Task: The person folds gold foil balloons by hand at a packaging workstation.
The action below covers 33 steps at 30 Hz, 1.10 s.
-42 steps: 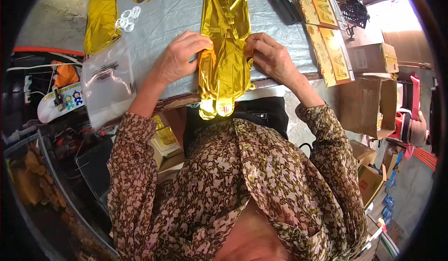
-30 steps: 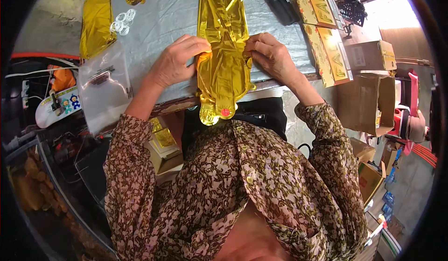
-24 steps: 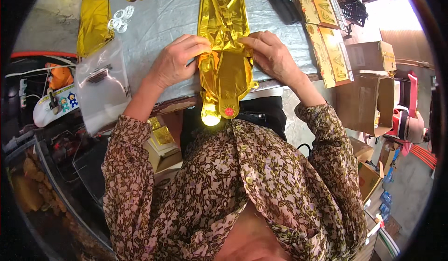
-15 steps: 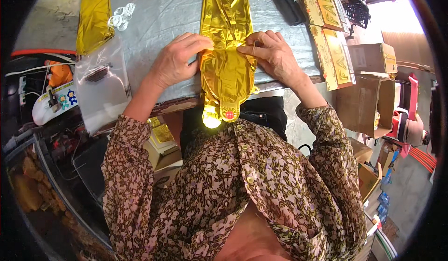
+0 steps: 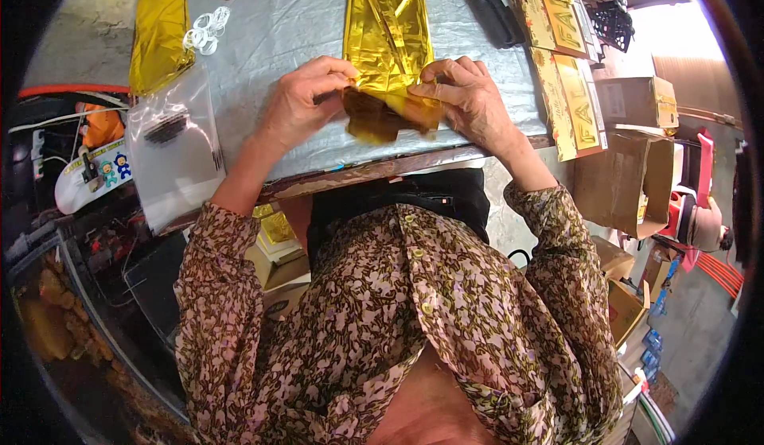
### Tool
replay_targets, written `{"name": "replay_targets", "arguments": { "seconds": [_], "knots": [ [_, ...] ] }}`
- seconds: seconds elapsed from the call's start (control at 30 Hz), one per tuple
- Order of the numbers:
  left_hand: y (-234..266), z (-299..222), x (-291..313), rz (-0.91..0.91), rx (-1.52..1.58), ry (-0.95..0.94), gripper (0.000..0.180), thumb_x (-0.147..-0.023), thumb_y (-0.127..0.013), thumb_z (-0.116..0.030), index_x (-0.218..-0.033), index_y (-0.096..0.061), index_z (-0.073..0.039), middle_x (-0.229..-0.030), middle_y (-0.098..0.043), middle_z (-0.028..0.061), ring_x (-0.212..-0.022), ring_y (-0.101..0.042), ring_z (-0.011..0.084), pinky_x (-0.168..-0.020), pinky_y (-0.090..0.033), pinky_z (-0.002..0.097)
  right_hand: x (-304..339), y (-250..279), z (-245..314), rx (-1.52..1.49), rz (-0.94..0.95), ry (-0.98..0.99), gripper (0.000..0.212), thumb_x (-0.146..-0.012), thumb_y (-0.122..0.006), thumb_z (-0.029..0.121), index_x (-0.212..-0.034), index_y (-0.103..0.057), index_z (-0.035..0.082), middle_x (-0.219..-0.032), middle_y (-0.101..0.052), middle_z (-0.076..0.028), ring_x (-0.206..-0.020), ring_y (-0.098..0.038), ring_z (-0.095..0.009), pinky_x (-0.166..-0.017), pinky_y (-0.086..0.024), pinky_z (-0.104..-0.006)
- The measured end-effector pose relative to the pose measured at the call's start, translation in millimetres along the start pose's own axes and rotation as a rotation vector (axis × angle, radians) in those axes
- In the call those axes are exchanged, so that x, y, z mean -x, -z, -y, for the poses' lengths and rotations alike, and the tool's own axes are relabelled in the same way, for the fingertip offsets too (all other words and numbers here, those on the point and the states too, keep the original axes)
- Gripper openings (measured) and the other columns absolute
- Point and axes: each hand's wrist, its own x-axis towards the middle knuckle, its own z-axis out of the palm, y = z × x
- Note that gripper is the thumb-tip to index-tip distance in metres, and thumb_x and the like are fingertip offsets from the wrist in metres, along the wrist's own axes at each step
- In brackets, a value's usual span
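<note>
A shiny gold foil balloon (image 5: 387, 23) lies flat and long on the silver-covered table (image 5: 270, 31), its far part running out at the top of the view. My left hand (image 5: 302, 99) pinches its left edge between thumb and fingers. On the opposite edge, my right hand (image 5: 475, 103) grips the foil the same way. Between both hands the near end of the foil is bent up in a fold, dark and smeared by motion, just above the table's front edge.
To the left lie white rings (image 5: 207, 31), more gold foil (image 5: 161, 31) and a clear plastic bag (image 5: 175, 155). A black holder-like object (image 5: 497, 17) and gold printed packages (image 5: 574, 99) are at the right. Cardboard boxes (image 5: 617, 174) stand beyond the table's right side.
The near end of the balloon, which hung over the table's front edge toward my lap, has been lifted and folded back between my hands. Both hands stay nearly in place.
</note>
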Motion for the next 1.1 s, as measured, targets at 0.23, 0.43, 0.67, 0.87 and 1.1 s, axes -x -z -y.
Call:
{"name": "replay_targets", "arguments": {
  "seconds": [0.23, 0.43, 0.67, 0.87, 1.1],
  "knots": [
    [-3.5, -11.7, -2.4, -0.072, -0.031, 0.225, 0.016, -0.089, -0.077, -0.011, -0.102, -0.078, -0.002, -0.117, -0.073, 0.0087, -0.101, -0.073, 0.0265, -0.086, -0.056, 0.0343, -0.2, 0.6, 0.4, -0.126, 0.009, -0.121, 0.023, -0.083, -0.077, 0.005, -0.105, -0.079, 0.012, -0.114, -0.067, -0.003, -0.101, -0.057, -0.025, -0.095, -0.042, -0.0386],
    [-4.3, -17.2, -5.2, -0.092, -0.015, 0.304, 0.020, -0.094, -0.075, -0.019, -0.099, -0.078, 0.000, -0.116, -0.073, 0.0076, -0.099, -0.073, 0.0260, -0.086, -0.055, 0.0345, -1.9, -7.8, 3.1, -0.324, -0.135, -0.301, 0.010, -0.089, -0.079, 0.009, -0.095, -0.074, 0.002, -0.103, -0.066, -0.008, -0.100, -0.057, -0.026, -0.095, -0.043, -0.0392],
    [-9.5, -12.0, -8.8, -0.103, -0.005, 0.381, 0.028, -0.094, -0.073, -0.024, -0.094, -0.078, 0.004, -0.118, -0.072, 0.0107, -0.101, -0.071, 0.0296, -0.088, -0.055, 0.0362, -9.1, -17.6, 5.6, -0.246, -0.186, -0.408, 0.026, -0.090, -0.082, 0.016, -0.086, -0.067, -0.005, -0.102, -0.066, -0.013, -0.096, -0.057, -0.026, -0.090, -0.046, -0.0383],
    [-7.2, -13.7, -12.1, -0.083, -0.071, 0.411, 0.030, -0.093, -0.074, -0.026, -0.093, -0.079, 0.004, -0.123, -0.070, 0.0124, -0.106, -0.070, 0.0311, -0.093, -0.054, 0.0381, -9.2, -5.0, 9.3, -0.379, -0.169, -0.476, 0.021, -0.088, -0.083, 0.016, -0.088, -0.072, -0.002, -0.109, -0.069, -0.011, -0.106, -0.059, -0.024, -0.094, -0.048, -0.0368],
    [-6.9, -11.2, -11.4, -0.069, -0.080, 0.413, 0.030, -0.092, -0.074, -0.027, -0.093, -0.079, 0.002, -0.127, -0.070, 0.0125, -0.111, -0.070, 0.0316, -0.095, -0.053, 0.0388, -3.4, -14.3, -1.9, -0.285, -0.171, -0.447, 0.017, -0.089, -0.083, 0.015, -0.088, -0.074, 0.000, -0.113, -0.070, -0.008, -0.108, -0.060, -0.023, -0.095, -0.049, -0.0377]
  ]
}}
